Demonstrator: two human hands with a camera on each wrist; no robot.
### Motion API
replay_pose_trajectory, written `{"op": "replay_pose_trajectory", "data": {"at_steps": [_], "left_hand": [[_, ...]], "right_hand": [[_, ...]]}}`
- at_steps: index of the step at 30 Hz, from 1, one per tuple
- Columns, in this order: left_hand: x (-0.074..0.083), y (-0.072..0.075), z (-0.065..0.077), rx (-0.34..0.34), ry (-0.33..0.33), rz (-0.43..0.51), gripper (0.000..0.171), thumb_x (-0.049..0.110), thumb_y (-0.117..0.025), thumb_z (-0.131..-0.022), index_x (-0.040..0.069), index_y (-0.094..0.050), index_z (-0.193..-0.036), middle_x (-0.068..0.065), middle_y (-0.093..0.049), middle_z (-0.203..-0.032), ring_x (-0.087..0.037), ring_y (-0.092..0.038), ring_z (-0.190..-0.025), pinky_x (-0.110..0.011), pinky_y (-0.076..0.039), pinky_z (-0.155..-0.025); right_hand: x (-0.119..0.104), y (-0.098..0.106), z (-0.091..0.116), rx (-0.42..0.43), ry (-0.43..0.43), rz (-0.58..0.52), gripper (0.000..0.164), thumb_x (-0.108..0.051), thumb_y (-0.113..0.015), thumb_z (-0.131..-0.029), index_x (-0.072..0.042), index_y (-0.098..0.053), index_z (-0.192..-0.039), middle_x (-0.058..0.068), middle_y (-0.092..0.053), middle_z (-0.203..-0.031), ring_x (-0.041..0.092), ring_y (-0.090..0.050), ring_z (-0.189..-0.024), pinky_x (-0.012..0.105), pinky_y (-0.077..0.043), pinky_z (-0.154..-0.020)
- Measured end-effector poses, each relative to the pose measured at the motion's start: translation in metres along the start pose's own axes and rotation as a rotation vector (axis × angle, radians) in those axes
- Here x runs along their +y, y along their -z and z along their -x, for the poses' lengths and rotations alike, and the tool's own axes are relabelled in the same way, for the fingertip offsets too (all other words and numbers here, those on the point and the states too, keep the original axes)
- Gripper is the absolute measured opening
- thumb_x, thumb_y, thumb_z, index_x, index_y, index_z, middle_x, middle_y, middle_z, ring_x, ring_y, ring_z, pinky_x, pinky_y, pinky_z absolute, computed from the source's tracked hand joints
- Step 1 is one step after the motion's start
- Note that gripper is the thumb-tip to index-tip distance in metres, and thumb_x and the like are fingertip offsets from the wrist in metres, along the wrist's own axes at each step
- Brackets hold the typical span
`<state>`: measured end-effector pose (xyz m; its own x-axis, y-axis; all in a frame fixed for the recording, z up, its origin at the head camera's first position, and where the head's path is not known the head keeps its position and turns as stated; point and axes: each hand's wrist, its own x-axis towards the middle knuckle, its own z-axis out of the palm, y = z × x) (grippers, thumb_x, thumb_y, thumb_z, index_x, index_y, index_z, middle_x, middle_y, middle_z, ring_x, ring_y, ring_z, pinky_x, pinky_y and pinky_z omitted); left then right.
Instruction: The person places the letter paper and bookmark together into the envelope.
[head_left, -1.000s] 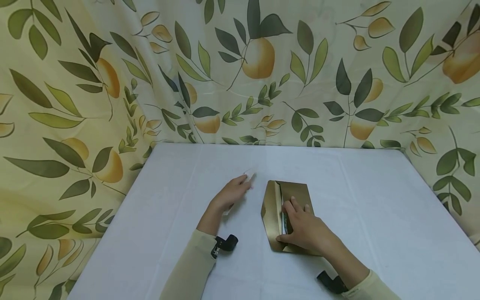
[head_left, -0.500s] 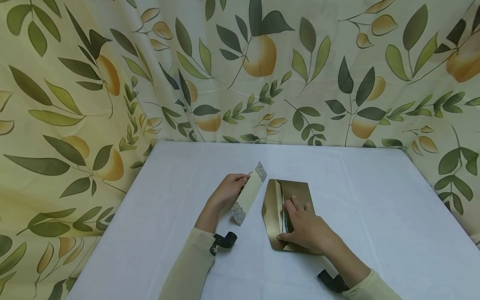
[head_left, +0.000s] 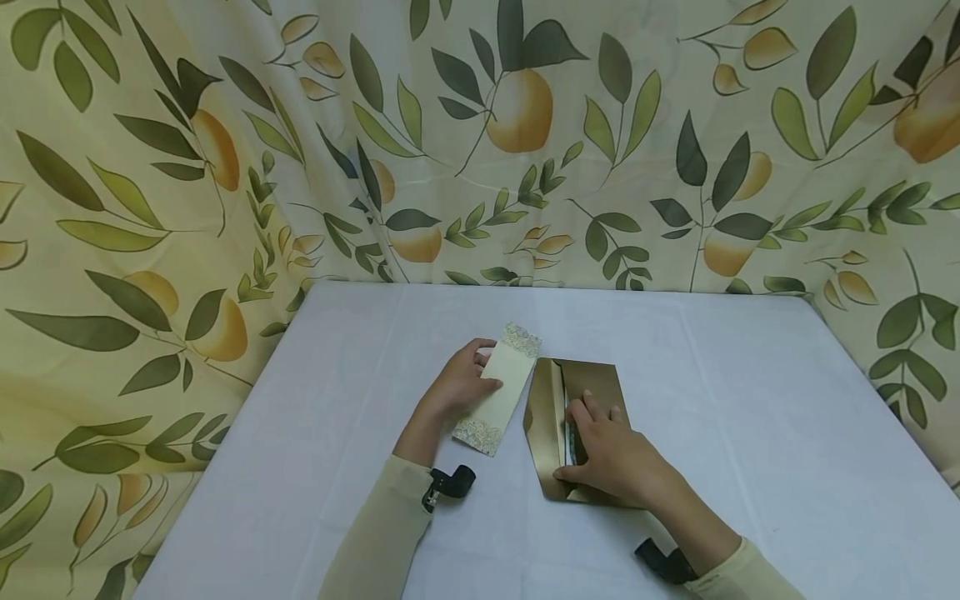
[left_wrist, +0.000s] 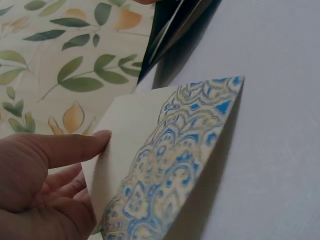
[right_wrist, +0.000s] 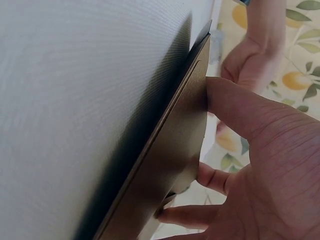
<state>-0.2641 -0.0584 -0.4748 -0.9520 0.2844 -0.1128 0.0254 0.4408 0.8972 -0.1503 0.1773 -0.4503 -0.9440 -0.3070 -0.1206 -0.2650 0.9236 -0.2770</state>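
Observation:
My left hand (head_left: 452, 385) pinches a long cream card (head_left: 507, 385), thumb on its face and fingers behind. Ornate patterned bands cross both card ends; in the left wrist view the near band on the card (left_wrist: 167, 160) looks blue and silver. To the right lies a gold envelope (head_left: 542, 421), its pointed flap opened out to the left. My right hand (head_left: 618, 454) grips the envelope at its opening, thumb at the lower flap edge and fingers bent at the slot. A pale edge and a dark greenish strip show in the slot. The card's upper corner reaches close to the envelope.
A white cloth (head_left: 375, 517) covers the table. Behind and left hangs a curtain (head_left: 465, 108) printed with leaves and fruit. Black wrist cameras sit on the left wrist (head_left: 452, 482) and the right wrist (head_left: 663, 564).
My left hand has turned the card from nearly edge-on to face up, showing its cream middle and patterned ends. The right hand and envelope stay in place.

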Motion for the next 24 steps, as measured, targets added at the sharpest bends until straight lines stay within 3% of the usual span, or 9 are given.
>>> {"op": "replay_pose_trajectory", "data": {"at_steps": [7,14,16,21,24], "left_hand": [[0.003,0.007,0.002,-0.002,0.034,0.067,0.062,0.007,-0.074,-0.08,0.014,-0.047,-0.135,-0.006,-0.057,-0.101,-0.02,-0.058,-0.086,-0.032,-0.048,-0.07],[0.005,0.008,0.004,-0.012,0.039,0.132,0.083,0.003,-0.073,-0.08,0.031,-0.03,-0.145,-0.009,-0.059,-0.101,-0.022,-0.059,-0.08,-0.032,-0.049,-0.066],[0.006,0.009,0.005,-0.01,0.017,0.132,0.073,0.002,-0.072,-0.08,0.031,-0.039,-0.139,-0.01,-0.057,-0.101,-0.023,-0.059,-0.08,-0.033,-0.049,-0.065],[0.009,0.011,0.008,-0.019,-0.055,0.098,0.033,0.004,-0.068,-0.083,0.02,-0.062,-0.111,-0.004,-0.054,-0.112,-0.024,-0.052,-0.099,-0.033,-0.045,-0.074],[0.01,0.012,0.01,-0.046,-0.071,0.107,0.027,0.005,-0.069,-0.083,0.017,-0.066,-0.107,-0.001,-0.054,-0.115,-0.023,-0.05,-0.102,-0.033,-0.047,-0.075]], "right_hand": [[0.0,0.003,0.004,-0.024,0.008,-0.037,0.093,-0.054,-0.076,-0.071,-0.008,-0.033,-0.14,0.026,-0.022,-0.149,0.062,-0.027,-0.121,0.059,-0.047,-0.071],[0.0,0.003,0.005,-0.034,0.0,-0.048,0.096,-0.055,-0.076,-0.071,-0.008,-0.032,-0.143,0.025,-0.021,-0.15,0.063,-0.025,-0.122,0.064,-0.043,-0.077],[0.0,0.003,0.005,-0.032,0.0,-0.049,0.096,-0.054,-0.076,-0.071,-0.007,-0.032,-0.143,0.026,-0.021,-0.15,0.064,-0.024,-0.122,0.064,-0.043,-0.078],[0.0,0.003,0.004,-0.033,-0.001,-0.048,0.095,-0.053,-0.076,-0.071,-0.008,-0.032,-0.142,0.027,-0.021,-0.149,0.065,-0.023,-0.121,0.064,-0.042,-0.078],[-0.001,0.003,0.003,-0.038,-0.002,-0.037,0.094,-0.054,-0.076,-0.071,-0.008,-0.033,-0.14,0.027,-0.022,-0.149,0.065,-0.025,-0.12,0.063,-0.045,-0.073]]}}
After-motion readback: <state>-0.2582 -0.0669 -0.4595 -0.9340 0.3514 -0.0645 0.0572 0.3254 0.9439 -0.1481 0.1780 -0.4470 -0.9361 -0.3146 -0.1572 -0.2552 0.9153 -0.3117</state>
